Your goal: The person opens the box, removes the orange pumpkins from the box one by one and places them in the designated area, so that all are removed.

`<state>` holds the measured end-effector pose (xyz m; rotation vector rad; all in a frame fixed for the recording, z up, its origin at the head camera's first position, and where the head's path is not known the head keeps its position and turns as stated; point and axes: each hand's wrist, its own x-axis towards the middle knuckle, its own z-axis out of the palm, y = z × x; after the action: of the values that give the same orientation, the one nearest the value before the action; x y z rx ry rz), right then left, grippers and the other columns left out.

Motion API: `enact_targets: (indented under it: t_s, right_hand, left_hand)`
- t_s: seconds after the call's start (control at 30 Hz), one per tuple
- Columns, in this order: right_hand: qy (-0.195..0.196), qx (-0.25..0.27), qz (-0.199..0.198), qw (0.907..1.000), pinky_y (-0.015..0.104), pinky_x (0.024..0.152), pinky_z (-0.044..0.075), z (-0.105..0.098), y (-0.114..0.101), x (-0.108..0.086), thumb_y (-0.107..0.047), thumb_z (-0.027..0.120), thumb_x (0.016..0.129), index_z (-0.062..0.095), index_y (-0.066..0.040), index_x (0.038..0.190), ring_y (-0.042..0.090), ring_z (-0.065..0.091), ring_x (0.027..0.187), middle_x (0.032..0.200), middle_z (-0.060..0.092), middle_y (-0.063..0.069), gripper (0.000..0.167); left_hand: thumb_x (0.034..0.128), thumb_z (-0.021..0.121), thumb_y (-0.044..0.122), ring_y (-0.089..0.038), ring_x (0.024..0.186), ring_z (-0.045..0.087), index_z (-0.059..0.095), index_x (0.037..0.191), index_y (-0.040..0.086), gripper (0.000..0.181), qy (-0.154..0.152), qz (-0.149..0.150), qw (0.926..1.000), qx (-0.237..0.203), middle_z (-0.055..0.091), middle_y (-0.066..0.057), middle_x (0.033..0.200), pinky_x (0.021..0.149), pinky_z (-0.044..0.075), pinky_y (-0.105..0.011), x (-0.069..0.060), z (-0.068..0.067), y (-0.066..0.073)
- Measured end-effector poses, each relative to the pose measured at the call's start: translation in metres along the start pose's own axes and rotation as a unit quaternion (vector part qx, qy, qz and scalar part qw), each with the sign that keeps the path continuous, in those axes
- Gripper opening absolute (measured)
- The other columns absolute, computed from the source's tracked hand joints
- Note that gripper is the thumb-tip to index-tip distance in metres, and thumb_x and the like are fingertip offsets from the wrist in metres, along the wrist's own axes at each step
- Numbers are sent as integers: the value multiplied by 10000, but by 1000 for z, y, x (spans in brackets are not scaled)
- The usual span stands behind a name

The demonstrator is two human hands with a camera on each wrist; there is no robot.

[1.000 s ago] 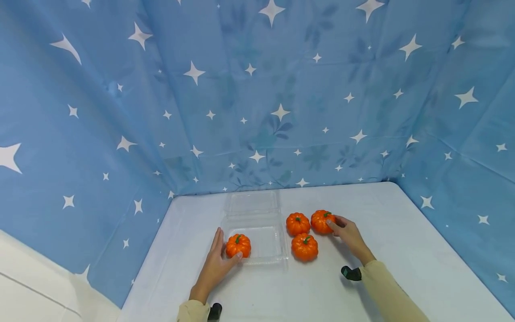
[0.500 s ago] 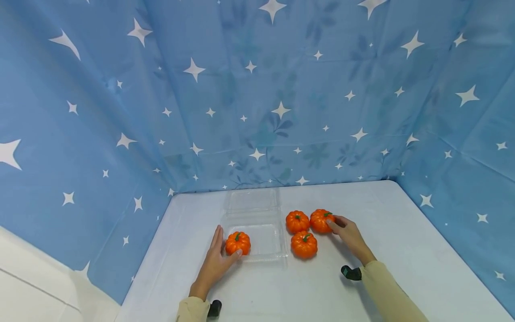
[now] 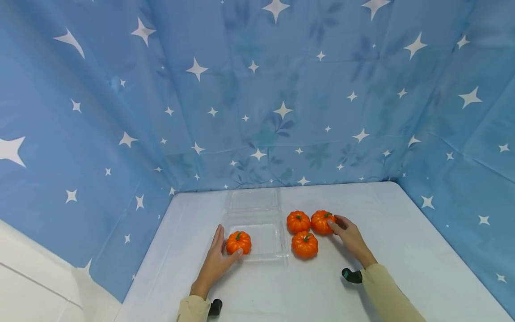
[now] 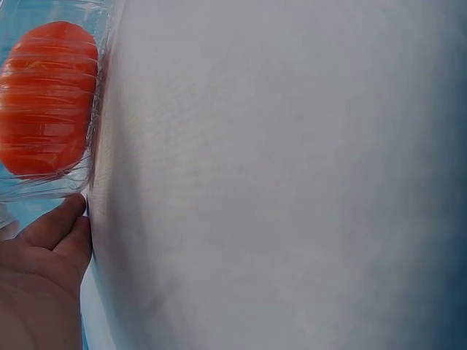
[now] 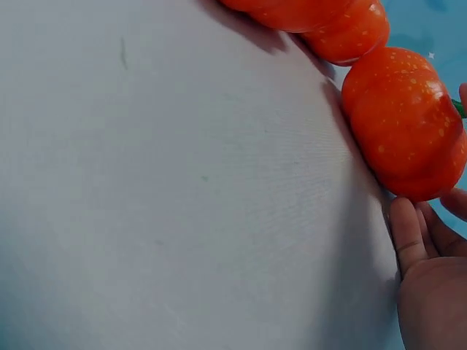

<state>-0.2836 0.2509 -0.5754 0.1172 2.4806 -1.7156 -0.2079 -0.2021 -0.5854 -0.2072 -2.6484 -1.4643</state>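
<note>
An open clear plastic clamshell box (image 3: 267, 257) lies on the white table, its lid (image 3: 252, 200) folded back behind it. One orange toy pumpkin (image 3: 238, 243) with a green stem sits in the box's left part. My left hand (image 3: 214, 264) lies at the box's front left corner, fingers straight along the side, thumb by the front edge. Right of the box, three more pumpkins form a cluster: one at the back left (image 3: 298, 222), one in front (image 3: 304, 245), one at the right (image 3: 320, 222). My right hand (image 3: 351, 237) holds the right pumpkin, thumb and fingers around its right side.
The white table (image 3: 257, 290) reaches back to a blue curtain (image 3: 257, 112) with white stars, which also hangs at both sides. Dark wrist-camera mounts (image 3: 352, 275) stick out from both sleeves, close above the table.
Both hands, the box and the pumpkins keep their places. Only the head view shifts very slightly.
</note>
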Motion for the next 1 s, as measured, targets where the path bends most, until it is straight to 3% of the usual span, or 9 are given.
enact_targets:
  t_s: [0.27, 0.5, 0.67, 1.0]
  right_hand:
    - [57, 54, 4, 10000, 633, 1239, 292, 9, -1, -1, -434, 636, 1079, 116, 22, 1691, 491, 281, 1522, 1680, 243, 327, 924]
    - [101, 94, -9, 9999, 642, 1252, 228, 3, -9, -3, -434, 659, 1062, -29, -43, 1711, 499, 136, 1591, 1738, 27, 317, 1024]
    - [136, 101, -111, 9998, 653, 1261, 182, -1, -20, -6, -434, 659, 1058, -128, -98, 1707, 491, 68, 1604, 1755, -90, 270, 1074]
    - [265, 44, -482, 9985, 720, 1237, 150, -6, -52, -7, -471, 671, 1038, -135, -153, 1714, 509, 12, 1603, 1770, -128, 212, 1099]
  left_hand:
    - [938, 809, 508, -394, 1521, 406, 154, 1697, -18, 1132, -50, -88, 9999, -1, 80, -144, 1789, 1201, 361, -469, 1, -2, -1]
    - [950, 803, 490, -427, 1504, 421, 166, 1681, -60, 1115, 14, 89, 9999, 89, 101, -213, 1772, 1182, 373, -512, 2, 0, 1]
    - [944, 804, 501, -412, 1506, 423, 174, 1686, -45, 1116, 29, 95, 9999, 97, 108, -195, 1776, 1183, 376, -506, 0, -1, 0]
    - [939, 806, 510, -384, 1521, 409, 151, 1703, 1, 1128, -65, -97, 9999, -35, 82, -129, 1790, 1207, 358, -463, 1, -1, 0]
